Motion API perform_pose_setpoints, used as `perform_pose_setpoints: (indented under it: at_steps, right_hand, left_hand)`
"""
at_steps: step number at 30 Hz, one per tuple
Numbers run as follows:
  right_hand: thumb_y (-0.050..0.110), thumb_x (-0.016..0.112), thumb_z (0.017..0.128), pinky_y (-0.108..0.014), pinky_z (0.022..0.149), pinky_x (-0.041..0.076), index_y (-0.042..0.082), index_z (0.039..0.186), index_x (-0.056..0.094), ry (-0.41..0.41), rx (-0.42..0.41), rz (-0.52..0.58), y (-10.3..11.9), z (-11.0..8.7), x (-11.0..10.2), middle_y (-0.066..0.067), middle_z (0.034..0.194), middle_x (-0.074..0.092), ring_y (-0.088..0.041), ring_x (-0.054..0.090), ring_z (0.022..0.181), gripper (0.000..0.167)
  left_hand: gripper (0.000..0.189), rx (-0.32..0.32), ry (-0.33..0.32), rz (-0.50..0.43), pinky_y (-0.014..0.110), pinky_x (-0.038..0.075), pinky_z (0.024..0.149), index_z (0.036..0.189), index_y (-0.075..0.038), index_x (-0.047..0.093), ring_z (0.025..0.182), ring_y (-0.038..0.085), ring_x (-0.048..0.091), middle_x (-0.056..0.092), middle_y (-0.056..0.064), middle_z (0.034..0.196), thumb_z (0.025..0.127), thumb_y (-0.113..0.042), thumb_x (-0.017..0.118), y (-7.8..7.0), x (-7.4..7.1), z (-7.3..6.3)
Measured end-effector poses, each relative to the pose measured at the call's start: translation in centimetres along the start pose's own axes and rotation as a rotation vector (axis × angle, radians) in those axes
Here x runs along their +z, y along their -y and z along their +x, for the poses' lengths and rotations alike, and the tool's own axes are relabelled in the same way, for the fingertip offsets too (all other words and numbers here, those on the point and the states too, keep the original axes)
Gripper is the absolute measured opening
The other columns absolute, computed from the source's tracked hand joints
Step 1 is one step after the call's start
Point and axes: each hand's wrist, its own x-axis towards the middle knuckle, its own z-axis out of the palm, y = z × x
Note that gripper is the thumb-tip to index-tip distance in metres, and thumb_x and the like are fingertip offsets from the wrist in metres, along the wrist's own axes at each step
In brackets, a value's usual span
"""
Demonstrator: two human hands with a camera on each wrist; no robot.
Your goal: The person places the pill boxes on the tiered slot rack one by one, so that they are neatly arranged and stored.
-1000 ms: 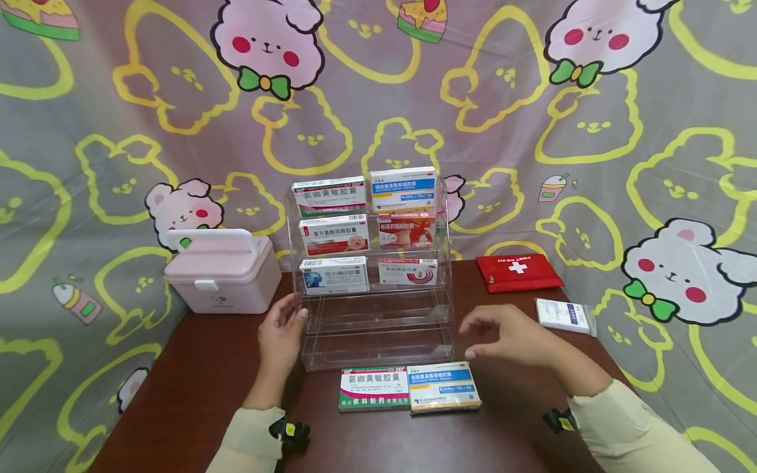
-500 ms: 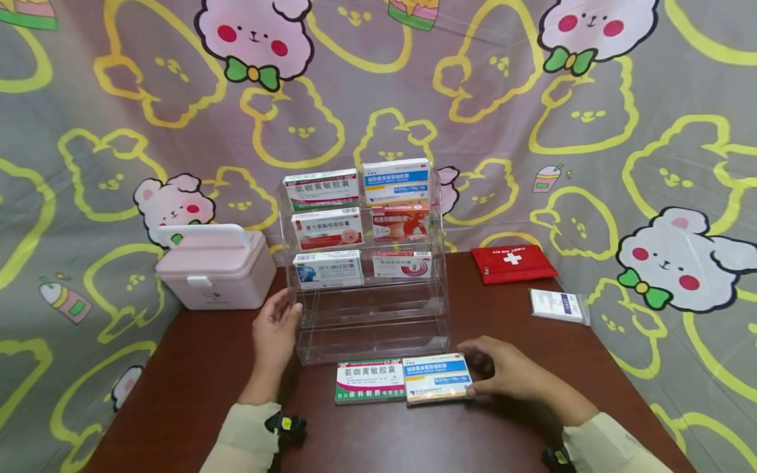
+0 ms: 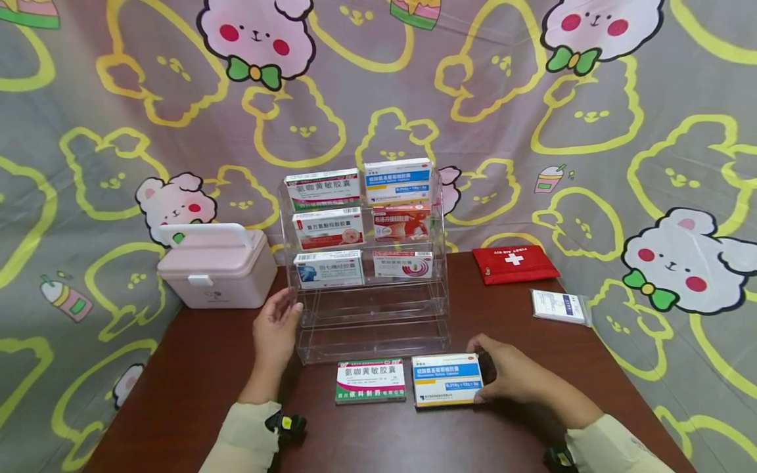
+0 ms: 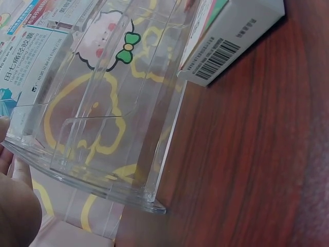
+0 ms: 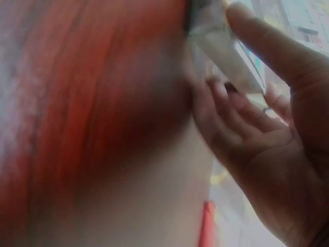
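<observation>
A clear tiered display rack (image 3: 372,341) stands on the table with medicine boxes on its three upper tiers. My left hand (image 3: 275,332) holds the rack's left side edge, with the thumb at the front; in the left wrist view, its fingertips meet the clear side panel. My right hand (image 3: 511,374) pinches the right end of a blue-and-white medicine box (image 3: 447,381) between thumb and fingers. That box lies low in front of the rack; whether it touches the table is unclear. Left of it, a small gap away, lies a green-and-white medicine box (image 3: 370,381).
A pink lidded case (image 3: 219,276) with a raised handle stands at the left. Back right lies a red first aid pouch (image 3: 516,264), with a bagged white packet (image 3: 558,307) in front of it. A patterned cloth (image 3: 378,85) hangs behind and at both sides.
My right hand has come down and left onto the blue-and-white box and gripped it. The box has shifted right, apart from the green-and-white one. The left hand stays at the rack.
</observation>
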Motion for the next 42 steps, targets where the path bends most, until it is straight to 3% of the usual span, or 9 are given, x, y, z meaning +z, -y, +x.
perform_pose_setpoints:
  at_steps: [5, 10, 18, 22, 26, 32, 36, 42]
  right_hand:
    - [0.027, 0.097, 0.083, -0.033, 0.091, 0.067, 0.021, 0.124, 0.057, 0.007, 0.025, 0.113, -0.1, -0.7, -0.9, 0.001, 0.119, 0.075, -0.017, 0.071, 0.106, 0.058]
    - [0.019, 0.086, 0.095, -0.033, 0.094, 0.068, 0.022, 0.125, 0.063, -0.021, -0.024, 0.189, 0.0, -1.4, -1.9, -0.001, 0.122, 0.075, -0.019, 0.071, 0.109, 0.037]
    - [0.011, 0.084, 0.096, -0.023, 0.091, 0.066, 0.018, 0.126, 0.067, -0.155, -0.131, 0.224, 1.8, -1.0, -3.1, -0.005, 0.122, 0.073, -0.014, 0.073, 0.106, 0.035]
    - [0.004, 0.085, 0.094, -0.024, 0.087, 0.067, 0.017, 0.126, 0.067, -0.266, -0.199, 0.268, 3.7, 0.3, -3.2, -0.006, 0.122, 0.072, -0.014, 0.075, 0.102, 0.039]
    - [-0.001, 0.084, 0.092, -0.027, 0.086, 0.068, 0.016, 0.127, 0.067, -0.396, -0.261, 0.258, 6.1, 2.3, -3.4, -0.005, 0.122, 0.071, -0.018, 0.075, 0.103, 0.042]
    - [-0.001, 0.083, 0.094, -0.034, 0.087, 0.069, 0.012, 0.129, 0.070, -0.541, -0.273, 0.243, 9.8, 6.1, -3.0, -0.007, 0.122, 0.070, -0.022, 0.072, 0.105, 0.040]
    - [0.000, 0.084, 0.093, -0.029, 0.081, 0.068, 0.014, 0.126, 0.072, -0.598, -0.297, 0.153, 11.8, 8.2, -2.5, -0.004, 0.118, 0.069, -0.019, 0.065, 0.098, 0.038]
    - [0.002, 0.084, 0.094, -0.044, 0.093, 0.068, 0.016, 0.125, 0.072, -0.644, -0.383, 0.002, 14.1, 10.9, -1.8, -0.005, 0.125, 0.072, -0.022, 0.067, 0.108, 0.036]
  left_hand:
    - [0.041, -0.005, -0.005, -0.013, 0.006, 0.050, 0.106, 0.143, 0.004, 0.064, 0.140, 0.036, 0.062, 0.066, 0.024, 0.148, 0.103, 0.003, 0.072, -0.2, 0.1, -0.1]
    - [0.041, -0.009, -0.002, -0.026, 0.006, 0.050, 0.106, 0.143, 0.004, 0.065, 0.140, 0.037, 0.061, 0.067, 0.024, 0.148, 0.102, 0.002, 0.072, -0.4, 0.1, -0.2]
    - [0.042, -0.014, 0.004, -0.039, 0.007, 0.050, 0.107, 0.143, 0.004, 0.064, 0.141, 0.035, 0.061, 0.066, 0.024, 0.149, 0.103, -0.002, 0.073, -0.2, 0.0, -0.2]
    - [0.042, -0.013, 0.002, -0.041, 0.007, 0.050, 0.107, 0.144, 0.003, 0.065, 0.140, 0.031, 0.062, 0.067, 0.023, 0.149, 0.103, 0.000, 0.073, -0.1, 0.0, -0.1]
    - [0.042, -0.016, -0.001, -0.040, 0.008, 0.050, 0.107, 0.144, 0.003, 0.065, 0.133, 0.016, 0.065, 0.067, 0.022, 0.149, 0.103, 0.000, 0.073, 0.0, 0.0, -0.1]
    - [0.042, -0.034, -0.001, -0.054, 0.008, 0.051, 0.107, 0.144, 0.003, 0.064, 0.128, 0.005, 0.064, 0.066, 0.022, 0.149, 0.103, -0.001, 0.073, 0.2, 0.0, -0.2]
    - [0.043, -0.031, 0.006, -0.060, 0.008, 0.051, 0.107, 0.145, 0.004, 0.063, 0.127, 0.003, 0.064, 0.066, 0.024, 0.149, 0.103, 0.000, 0.072, 0.2, 0.1, -0.2]
    - [0.042, -0.010, -0.011, -0.074, 0.008, 0.051, 0.107, 0.143, 0.006, 0.064, 0.122, -0.003, 0.064, 0.066, 0.027, 0.148, 0.102, 0.002, 0.072, 0.2, 0.1, -0.1]
